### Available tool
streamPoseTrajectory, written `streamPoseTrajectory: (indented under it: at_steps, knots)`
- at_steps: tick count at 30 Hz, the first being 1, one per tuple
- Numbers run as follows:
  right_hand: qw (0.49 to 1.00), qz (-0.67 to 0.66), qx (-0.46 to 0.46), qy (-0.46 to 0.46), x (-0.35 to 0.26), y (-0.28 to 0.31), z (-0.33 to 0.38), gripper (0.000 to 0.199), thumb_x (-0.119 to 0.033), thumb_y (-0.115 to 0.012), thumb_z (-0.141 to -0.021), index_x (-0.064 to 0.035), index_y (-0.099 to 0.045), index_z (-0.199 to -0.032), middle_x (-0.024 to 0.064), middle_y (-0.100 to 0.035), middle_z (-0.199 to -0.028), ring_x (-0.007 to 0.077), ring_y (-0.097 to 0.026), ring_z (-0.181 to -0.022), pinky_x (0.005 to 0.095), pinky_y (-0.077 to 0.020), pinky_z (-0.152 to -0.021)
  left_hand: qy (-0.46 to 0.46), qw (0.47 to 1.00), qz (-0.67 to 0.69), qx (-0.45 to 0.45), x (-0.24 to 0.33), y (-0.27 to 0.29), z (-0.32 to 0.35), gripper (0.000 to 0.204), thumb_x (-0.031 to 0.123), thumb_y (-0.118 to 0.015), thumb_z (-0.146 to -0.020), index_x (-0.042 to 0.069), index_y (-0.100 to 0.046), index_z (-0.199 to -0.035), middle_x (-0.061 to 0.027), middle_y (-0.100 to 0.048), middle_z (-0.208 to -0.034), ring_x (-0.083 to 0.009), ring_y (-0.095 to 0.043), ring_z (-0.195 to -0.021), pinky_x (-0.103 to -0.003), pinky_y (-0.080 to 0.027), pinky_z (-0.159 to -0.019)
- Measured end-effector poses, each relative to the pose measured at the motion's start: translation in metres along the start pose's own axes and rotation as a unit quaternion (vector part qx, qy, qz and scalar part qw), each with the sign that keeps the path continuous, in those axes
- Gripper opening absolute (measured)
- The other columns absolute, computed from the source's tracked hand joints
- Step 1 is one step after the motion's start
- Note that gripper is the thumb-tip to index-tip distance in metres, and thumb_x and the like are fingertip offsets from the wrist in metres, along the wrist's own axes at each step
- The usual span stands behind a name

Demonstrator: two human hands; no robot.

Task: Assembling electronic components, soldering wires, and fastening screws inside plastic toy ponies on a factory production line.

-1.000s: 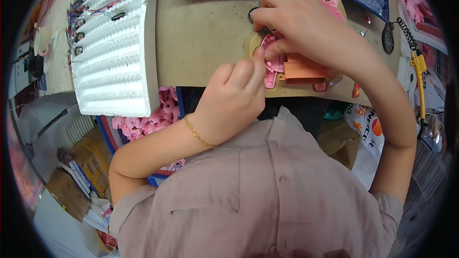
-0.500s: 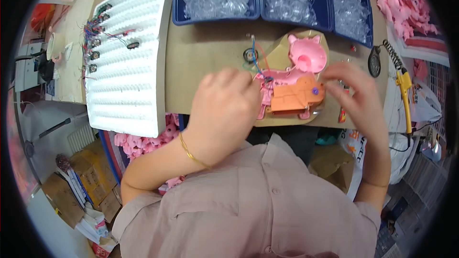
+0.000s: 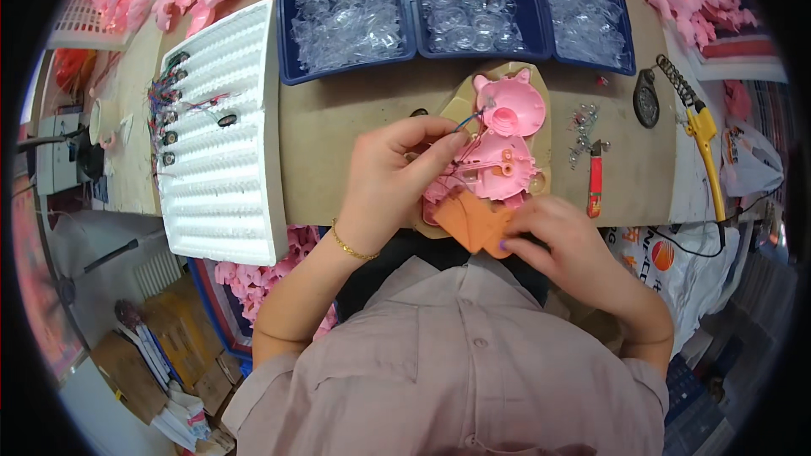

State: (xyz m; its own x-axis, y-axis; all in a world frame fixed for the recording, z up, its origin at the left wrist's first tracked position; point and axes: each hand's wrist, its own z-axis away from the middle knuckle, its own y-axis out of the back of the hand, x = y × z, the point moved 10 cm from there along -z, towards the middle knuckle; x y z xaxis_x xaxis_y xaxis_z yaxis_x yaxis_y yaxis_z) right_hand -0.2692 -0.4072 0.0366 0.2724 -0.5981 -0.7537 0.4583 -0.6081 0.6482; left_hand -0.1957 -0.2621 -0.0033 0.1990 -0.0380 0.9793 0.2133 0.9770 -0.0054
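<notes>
A pink animal-shaped plastic shell half (image 3: 507, 105) lies hollow side up in a tan holder (image 3: 541, 76) near the middle of the bench. Over its left side, my left hand (image 3: 397, 173) pinches thin wires (image 3: 469, 121) between thumb and forefinger; others run down toward the shell. My right hand (image 3: 557, 241) grips the right end of an orange plastic housing (image 3: 469, 219), which is tilted at the near edge of the shell. A purple spot shows beside its thumb. A small black round part (image 3: 419, 112) is mostly hidden behind my left hand.
Blue trays (image 3: 410, 21) of clear plastic parts stand at the back. At left is a white ribbed foam tray (image 3: 224, 194) with wired speakers. Rightward lie screws (image 3: 581, 135), a red utility knife (image 3: 596, 186) and a yellow-handled soldering iron (image 3: 703, 131). Pink parts (image 3: 693, 0) are heaped behind.
The orange housing has come off the shell's middle toward me and tilted, now in my right hand. My left hand has turned and holds wires. The head view has shifted.
</notes>
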Motion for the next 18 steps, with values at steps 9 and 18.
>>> streamPoseTrajectory:
  at_steps: [9, 18]
  knots:
    - [0.968, -0.095, 0.23, 0.028, -0.005, 0.059, -0.081, 0.013, -0.001, -0.063, -0.084, -0.0001, -0.065, -0.096, 0.0071, -0.065, -0.088, 0.0145, -0.061, -0.078, 0.0263, -0.0491, -0.069, -0.115, 0.978, -0.171, 0.022, 0.031, -0.005, 0.003, 0.022, 0.015, -0.068, -0.085, -0.004, -0.066, -0.096, -0.0049, -0.067, -0.082, -0.0097, -0.062, -0.075, -0.026, -0.05, -0.065]
    - [0.943, 0.05, 0.268, 0.193, -0.022, 0.055, -0.073, 0.015, 0.005, -0.064, -0.078, 0.0011, -0.064, -0.092, 0.0108, -0.066, -0.093, 0.0226, -0.065, -0.084, 0.0308, -0.0522, -0.073, 0.033, 0.988, 0.113, -0.1, 0.009, -0.015, -0.022, 0.036, 0.014, -0.067, -0.087, -0.006, -0.056, -0.115, -0.0064, -0.064, -0.095, -0.0083, -0.061, -0.083, -0.023, -0.051, -0.074]
